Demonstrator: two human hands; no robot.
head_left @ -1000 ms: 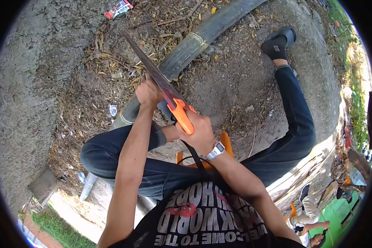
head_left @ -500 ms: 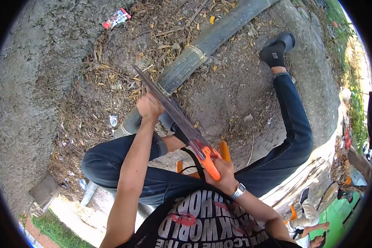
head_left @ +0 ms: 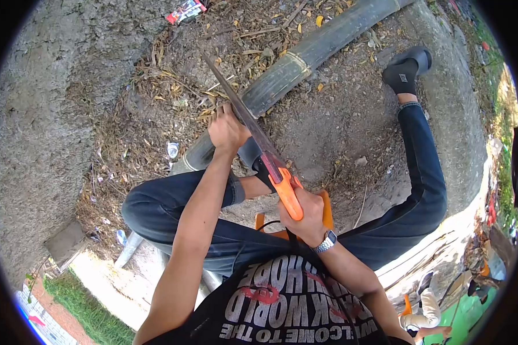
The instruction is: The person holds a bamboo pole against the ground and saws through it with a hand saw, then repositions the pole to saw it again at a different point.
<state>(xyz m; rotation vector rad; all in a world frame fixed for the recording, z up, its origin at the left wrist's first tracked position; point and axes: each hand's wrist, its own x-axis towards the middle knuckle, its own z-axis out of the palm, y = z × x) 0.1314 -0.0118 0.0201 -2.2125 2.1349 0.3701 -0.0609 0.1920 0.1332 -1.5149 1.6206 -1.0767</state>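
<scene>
My right hand (head_left: 304, 217) is closed around the orange handle of a handsaw (head_left: 253, 126). The long, brownish blade points up and away from my body, lying across a thick green-grey bamboo pole (head_left: 339, 35). On the near side of the blade, my left hand (head_left: 227, 131) grips the pole just beside the saw. Part of its grip is hidden by the pole and blade. Around the cut the blade hides the pole, so how deep it goes cannot be seen.
My foot in a dark sock and sandal (head_left: 408, 64) stands at the right. A stone slab or wall (head_left: 46, 132) runs along the left. Dry leaves, a red wrapper (head_left: 185, 11) and a clear plastic cup (head_left: 172, 150) litter the dirt. Another person (head_left: 426, 307) is at lower right.
The saw and my right hand have moved forward, away from my body, along the blade's line. My left hand keeps its place on the pole. The whole view has shifted a little.
</scene>
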